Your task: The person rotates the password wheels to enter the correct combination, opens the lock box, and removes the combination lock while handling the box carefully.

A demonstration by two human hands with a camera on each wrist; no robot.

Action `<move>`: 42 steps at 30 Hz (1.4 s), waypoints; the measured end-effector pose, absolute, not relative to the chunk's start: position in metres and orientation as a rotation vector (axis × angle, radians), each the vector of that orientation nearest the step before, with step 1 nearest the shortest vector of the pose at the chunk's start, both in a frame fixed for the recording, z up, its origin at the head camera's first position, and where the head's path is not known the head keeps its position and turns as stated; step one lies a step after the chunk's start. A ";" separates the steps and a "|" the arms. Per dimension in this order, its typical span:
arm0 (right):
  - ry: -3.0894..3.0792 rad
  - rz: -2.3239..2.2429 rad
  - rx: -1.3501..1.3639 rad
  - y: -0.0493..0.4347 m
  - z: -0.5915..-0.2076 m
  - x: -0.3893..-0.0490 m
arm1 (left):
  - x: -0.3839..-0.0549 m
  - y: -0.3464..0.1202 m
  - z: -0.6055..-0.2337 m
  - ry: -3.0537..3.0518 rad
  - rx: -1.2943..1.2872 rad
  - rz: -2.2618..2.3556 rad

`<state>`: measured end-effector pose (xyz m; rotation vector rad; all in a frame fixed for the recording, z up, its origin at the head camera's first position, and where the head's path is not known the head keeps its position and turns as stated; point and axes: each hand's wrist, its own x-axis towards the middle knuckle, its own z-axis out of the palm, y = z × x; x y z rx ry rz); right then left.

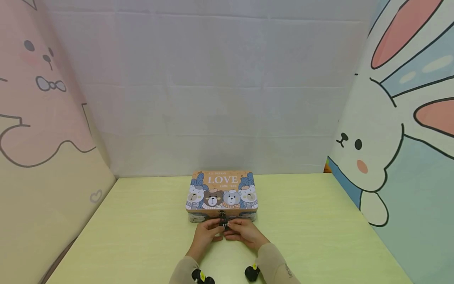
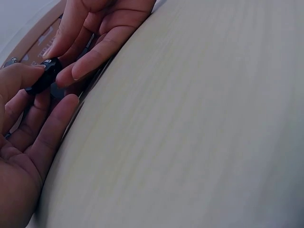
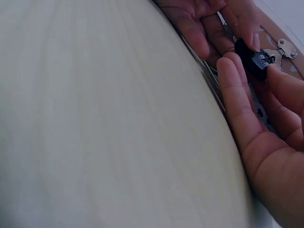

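Note:
A small black combination padlock (image 1: 223, 224) is at the front of a tin box (image 1: 222, 197) printed with bears and the word LOVE. My left hand (image 1: 205, 235) pinches the padlock from the left, thumb on its face. From the right, my right hand (image 1: 247, 233) pinches it too, with the thumb near the small number dials. In the right wrist view, the padlock (image 3: 252, 59) sits by the box's metal latch (image 3: 286, 49); fingers partly cover where the two meet. The box's lid is down.
The box stands near the back of a pale yellow table (image 1: 149, 221), close to a white cloth backdrop (image 1: 213, 98). Cartoon-printed panels (image 1: 408, 189) flank the table on both sides. Black wrist gear (image 1: 252, 273) shows at the sleeves.

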<state>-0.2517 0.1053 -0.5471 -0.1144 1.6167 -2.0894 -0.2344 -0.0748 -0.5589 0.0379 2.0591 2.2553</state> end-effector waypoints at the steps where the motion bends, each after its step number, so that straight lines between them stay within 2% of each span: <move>1: 1.615 -2.091 -0.113 0.105 -0.547 -0.252 | -0.235 -0.075 -0.559 2.059 0.038 2.254; 35: 1.606 -2.104 -0.126 0.105 -0.547 -0.251 | -0.230 -0.073 -0.548 2.047 -0.022 2.275; 42: 1.606 -2.102 -0.129 0.105 -0.548 -0.252 | -0.233 -0.074 -0.556 2.031 -0.005 2.290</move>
